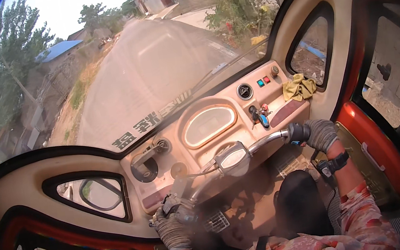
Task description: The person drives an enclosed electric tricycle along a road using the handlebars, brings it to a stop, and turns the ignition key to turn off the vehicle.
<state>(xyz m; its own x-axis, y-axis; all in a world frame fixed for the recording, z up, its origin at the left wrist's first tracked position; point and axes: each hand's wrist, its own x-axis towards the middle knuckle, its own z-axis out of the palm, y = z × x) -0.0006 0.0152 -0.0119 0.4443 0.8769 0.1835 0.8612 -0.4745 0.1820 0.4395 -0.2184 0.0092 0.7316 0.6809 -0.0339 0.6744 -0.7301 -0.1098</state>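
I sit in a small cab with a chrome handlebar [269, 139] across in front of me. My left hand [171, 227], in a grey knit glove, is closed around the left grip beside a switch housing [184, 214]. Likewise gloved, my right hand [321, 135] wraps the black right grip [297, 133]. At the bar's centre sits a pale instrument pod [233, 158]. Behind it the beige dashboard [250, 136] carries an oval gauge panel [210, 125]. A bunch of keys [262, 118] hangs from the dash, right of that panel.
A tan cloth [299, 87] lies at the dash's right end, near green and red switches [263, 82]. Beyond the windshield a paved road [126, 74] runs ahead between trees [12, 64] and a wall. Red doors [373, 139] flank the cab. A floor vent [216, 222] shows below.
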